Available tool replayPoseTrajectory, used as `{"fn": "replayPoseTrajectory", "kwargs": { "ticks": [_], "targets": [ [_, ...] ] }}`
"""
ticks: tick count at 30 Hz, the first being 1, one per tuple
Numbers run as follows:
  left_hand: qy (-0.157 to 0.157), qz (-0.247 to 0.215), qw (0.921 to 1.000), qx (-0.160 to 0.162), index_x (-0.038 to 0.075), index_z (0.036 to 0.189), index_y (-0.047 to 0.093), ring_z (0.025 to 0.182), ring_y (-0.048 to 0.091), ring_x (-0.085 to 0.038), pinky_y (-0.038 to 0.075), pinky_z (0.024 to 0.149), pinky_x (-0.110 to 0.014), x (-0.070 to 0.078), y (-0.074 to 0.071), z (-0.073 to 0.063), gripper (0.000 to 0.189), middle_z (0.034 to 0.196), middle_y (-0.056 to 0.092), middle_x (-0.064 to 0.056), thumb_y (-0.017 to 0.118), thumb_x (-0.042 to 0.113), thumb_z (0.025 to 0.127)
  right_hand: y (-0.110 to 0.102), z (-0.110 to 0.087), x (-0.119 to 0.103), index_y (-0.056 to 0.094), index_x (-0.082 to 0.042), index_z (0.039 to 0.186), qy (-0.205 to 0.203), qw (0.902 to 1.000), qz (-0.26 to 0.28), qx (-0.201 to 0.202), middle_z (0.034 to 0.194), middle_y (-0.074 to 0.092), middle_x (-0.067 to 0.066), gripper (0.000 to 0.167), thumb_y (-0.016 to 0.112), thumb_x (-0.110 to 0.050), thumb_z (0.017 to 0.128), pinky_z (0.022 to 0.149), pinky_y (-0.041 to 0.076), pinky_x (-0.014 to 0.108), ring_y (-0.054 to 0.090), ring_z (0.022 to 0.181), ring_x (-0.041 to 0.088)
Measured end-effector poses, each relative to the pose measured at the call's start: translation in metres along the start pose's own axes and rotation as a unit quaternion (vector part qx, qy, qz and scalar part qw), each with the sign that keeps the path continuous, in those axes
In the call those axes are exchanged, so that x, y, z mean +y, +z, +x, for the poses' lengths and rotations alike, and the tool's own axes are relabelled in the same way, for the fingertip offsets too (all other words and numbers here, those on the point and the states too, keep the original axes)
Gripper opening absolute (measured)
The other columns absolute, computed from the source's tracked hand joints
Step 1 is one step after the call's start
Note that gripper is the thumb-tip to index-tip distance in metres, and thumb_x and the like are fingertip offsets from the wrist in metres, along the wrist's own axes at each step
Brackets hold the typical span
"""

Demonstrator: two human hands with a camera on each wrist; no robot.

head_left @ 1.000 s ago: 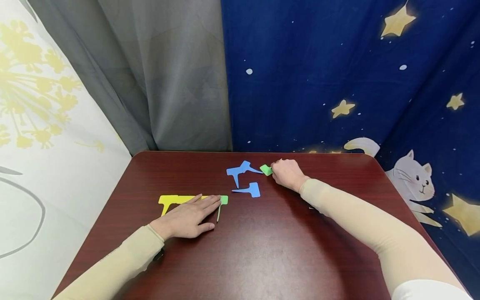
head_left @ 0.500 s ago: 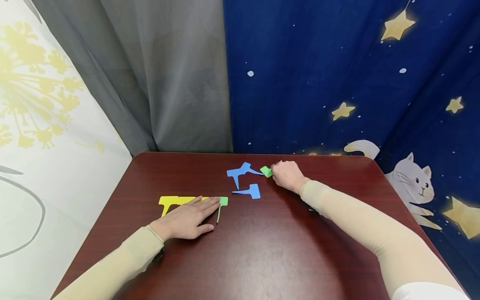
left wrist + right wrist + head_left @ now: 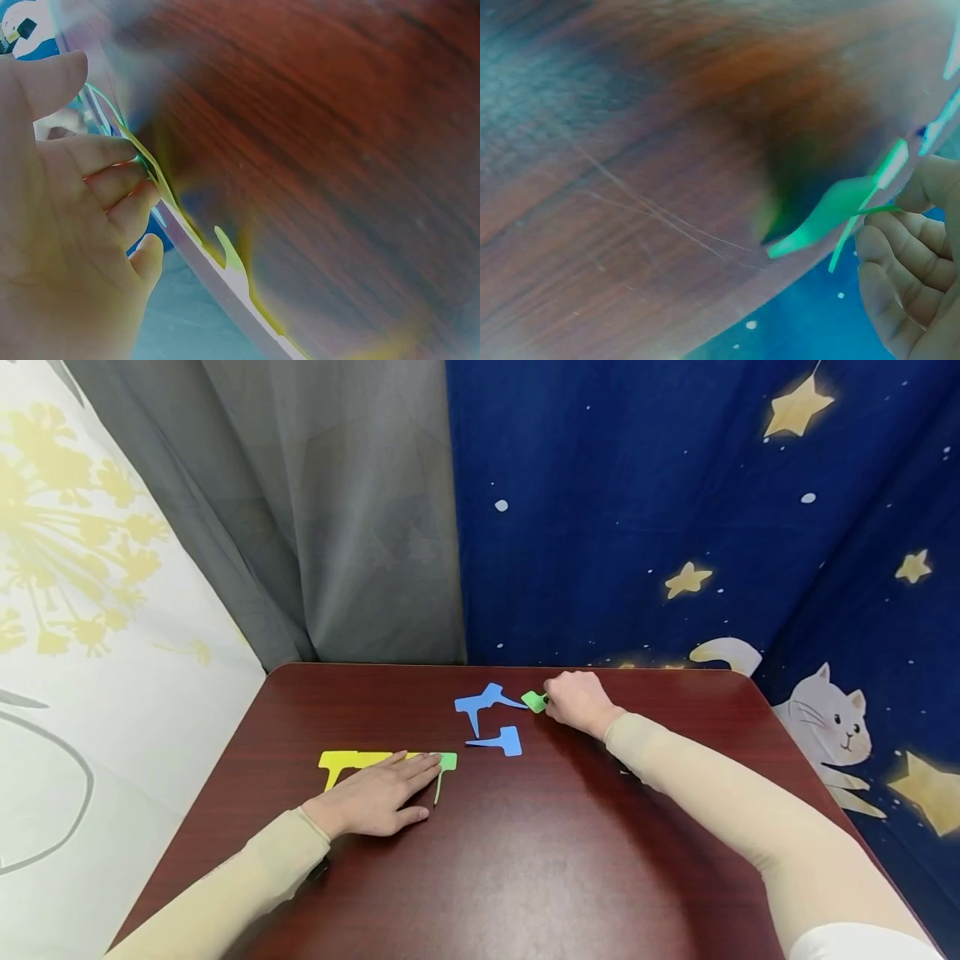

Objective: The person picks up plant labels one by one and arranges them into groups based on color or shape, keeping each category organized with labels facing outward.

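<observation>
My left hand (image 3: 378, 797) lies flat with straight fingers over a row of T-shaped plant labels: yellow labels (image 3: 337, 760) at the left and a light green label (image 3: 448, 762) at the right end. The palm covers part of the row. Farther back, my right hand (image 3: 581, 702) pinches the thin stem of a green plant label (image 3: 825, 216) between thumb and forefinger. Under it, in the right wrist view, shows another green label (image 3: 890, 165). Left of this hand are overlapping blue labels (image 3: 472, 702) and, nearer, a single blue label (image 3: 510, 741).
The dark red wooden table (image 3: 510, 860) ends at its back edge just beyond the right hand. Behind it hang a grey curtain (image 3: 367, 527) and a blue curtain with stars (image 3: 585, 568). A white patterned surface (image 3: 112, 693) is at the left.
My right hand has risen slightly in the head view, its fingers still at the green label. The left hand and the labels under it stay where they were.
</observation>
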State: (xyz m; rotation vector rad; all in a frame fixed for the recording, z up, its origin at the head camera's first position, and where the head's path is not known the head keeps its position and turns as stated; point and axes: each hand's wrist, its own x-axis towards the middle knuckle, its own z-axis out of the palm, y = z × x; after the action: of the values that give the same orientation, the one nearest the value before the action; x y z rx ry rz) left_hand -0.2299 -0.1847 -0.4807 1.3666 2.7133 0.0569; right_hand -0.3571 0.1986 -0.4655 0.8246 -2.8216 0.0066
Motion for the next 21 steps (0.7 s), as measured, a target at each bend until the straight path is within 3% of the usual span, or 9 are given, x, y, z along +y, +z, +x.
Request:
{"fn": "replayPoseTrajectory", "kwargs": {
  "ticks": [6,21],
  "targets": [
    [0.001,0.005,1.0000,-0.007,0.004,0.156,0.036,0.150,0.026,-0.026,0.022,0.120,-0.049,0.001,-0.002,0.000,0.069,0.163,0.029,-0.011,0.051,0.046,0.103,-0.015,0.001,-0.003,0.060,-0.018,0.067,0.007,0.9989,0.009,0.045,0.054,0.047,-0.005,0.020,0.070,-0.010,0.082,0.039,0.040,0.032,0.046,0.044,0.016],
    [0.003,0.009,0.9999,-0.007,0.004,0.155,0.038,0.148,0.030,-0.028,0.024,0.120,-0.048,0.001,-0.002,0.000,0.068,0.161,0.032,-0.012,0.051,0.045,0.103,-0.026,-0.013,-0.016,0.057,-0.019,0.070,-0.020,0.9964,0.010,0.082,0.056,0.046,-0.007,0.019,0.066,-0.009,0.083,0.038,0.034,0.031,0.042,0.046,0.015]
  ]
}}
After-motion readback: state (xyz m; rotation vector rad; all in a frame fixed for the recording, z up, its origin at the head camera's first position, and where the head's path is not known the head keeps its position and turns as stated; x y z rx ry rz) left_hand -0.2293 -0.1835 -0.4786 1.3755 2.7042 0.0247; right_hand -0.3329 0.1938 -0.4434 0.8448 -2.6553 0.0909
